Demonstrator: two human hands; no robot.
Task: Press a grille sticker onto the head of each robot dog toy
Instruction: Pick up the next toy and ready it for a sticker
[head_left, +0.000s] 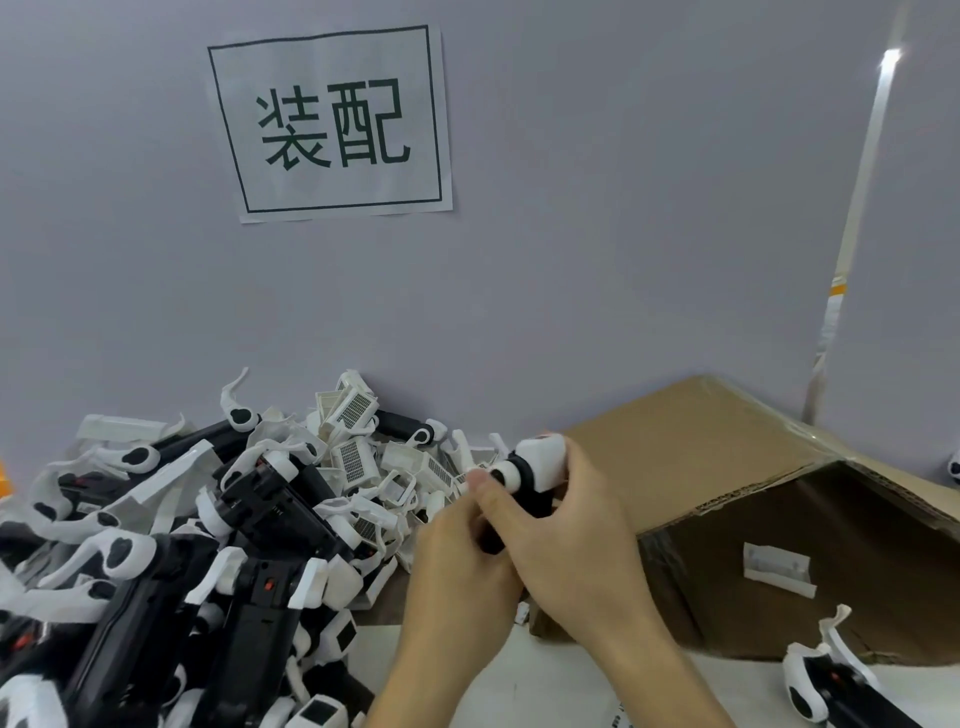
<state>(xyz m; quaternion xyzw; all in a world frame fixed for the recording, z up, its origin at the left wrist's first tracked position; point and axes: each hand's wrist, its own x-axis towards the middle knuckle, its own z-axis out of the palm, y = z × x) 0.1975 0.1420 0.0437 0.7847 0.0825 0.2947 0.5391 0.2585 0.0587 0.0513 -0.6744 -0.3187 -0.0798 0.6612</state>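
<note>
Head cam: both hands up front, mid-table. Right hand (576, 525) wraps a black-and-white robot dog toy (524, 478) w/ fingers curled round its head; left hand (462, 561) pinches the toy's lower end. Heap of toys (171, 545) lies left, cardboard box (727, 467) right.

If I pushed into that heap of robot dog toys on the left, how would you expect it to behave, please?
The heap of robot dog toys would probably shift and slide, since the pieces lie loosely stacked. Their curved white legs interlock, so several may drag along together.
</note>
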